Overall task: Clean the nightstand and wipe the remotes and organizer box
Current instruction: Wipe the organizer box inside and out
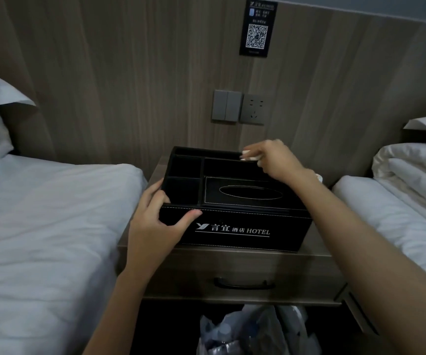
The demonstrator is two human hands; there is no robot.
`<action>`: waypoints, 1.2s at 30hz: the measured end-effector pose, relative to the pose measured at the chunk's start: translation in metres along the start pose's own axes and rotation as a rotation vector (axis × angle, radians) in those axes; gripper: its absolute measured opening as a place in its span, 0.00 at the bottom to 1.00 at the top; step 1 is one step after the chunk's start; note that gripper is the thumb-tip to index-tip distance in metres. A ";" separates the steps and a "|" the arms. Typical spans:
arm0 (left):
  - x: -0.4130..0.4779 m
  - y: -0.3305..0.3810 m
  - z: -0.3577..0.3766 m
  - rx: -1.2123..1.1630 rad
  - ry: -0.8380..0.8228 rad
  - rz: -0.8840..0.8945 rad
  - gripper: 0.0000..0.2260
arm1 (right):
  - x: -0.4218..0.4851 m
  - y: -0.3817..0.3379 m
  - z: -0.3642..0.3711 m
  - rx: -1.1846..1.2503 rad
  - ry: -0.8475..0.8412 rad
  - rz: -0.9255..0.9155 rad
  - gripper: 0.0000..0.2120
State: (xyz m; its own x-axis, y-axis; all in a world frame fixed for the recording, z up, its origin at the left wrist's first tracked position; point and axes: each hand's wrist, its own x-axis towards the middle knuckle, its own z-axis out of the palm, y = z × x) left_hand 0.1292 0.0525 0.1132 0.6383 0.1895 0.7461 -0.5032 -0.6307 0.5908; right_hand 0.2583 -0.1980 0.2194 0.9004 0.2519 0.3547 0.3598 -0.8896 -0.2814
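Plastic bag (255, 331) at the bottom edge, nearest the camera, sits on the floor below the nightstand (232, 265) — contents look like clear bottles, but too blurred and cut off to confirm.

Organizer box (232, 201), black, stands on the nightstand surface between two beds, white hotel lettering on its front wall. Compartments: two small ones at left, a long one along the back, a wide one behind the tissue section; all read as dark, contents not discernible. Oval tissue slot (250, 192) shows no tissue.

Left hand (155, 226) grips the box's front-left corner — fingers closed on it, thumb across the front wall. Right hand (274, 160) is at the back rim, fingers pinched on a small white cloth (249, 155), mostly hidden by the hand.

Something pale (319, 177) shows behind the right wrist; cannot identify. Drawer handle (244, 284) visible below.
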 end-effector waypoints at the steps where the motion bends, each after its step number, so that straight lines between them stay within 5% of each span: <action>1: 0.000 0.000 0.000 -0.006 -0.001 -0.006 0.19 | -0.006 0.012 -0.005 0.013 0.021 0.029 0.22; 10: -0.005 0.010 -0.001 -0.170 -0.011 -0.080 0.16 | -0.040 -0.004 -0.023 0.057 0.207 0.065 0.22; 14: -0.011 0.011 -0.008 -0.375 -0.036 -0.259 0.34 | -0.047 -0.062 -0.021 0.213 0.218 -0.116 0.33; 18: -0.014 0.002 -0.020 -0.480 -0.060 -0.396 0.41 | -0.042 -0.125 0.006 0.155 0.159 -0.325 0.26; 27: -0.015 -0.010 -0.021 -0.467 -0.080 -0.483 0.37 | -0.038 -0.144 0.048 0.062 0.034 -0.232 0.23; 36: -0.019 -0.005 -0.021 -0.441 -0.054 -0.453 0.32 | -0.080 -0.147 0.044 0.129 -0.023 -0.430 0.23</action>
State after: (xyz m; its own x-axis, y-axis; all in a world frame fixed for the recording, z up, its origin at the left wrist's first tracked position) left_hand 0.1073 0.0680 0.1031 0.8667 0.3196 0.3830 -0.3619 -0.1255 0.9237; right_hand 0.1437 -0.0702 0.1927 0.6669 0.5982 0.4443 0.7289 -0.6476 -0.2221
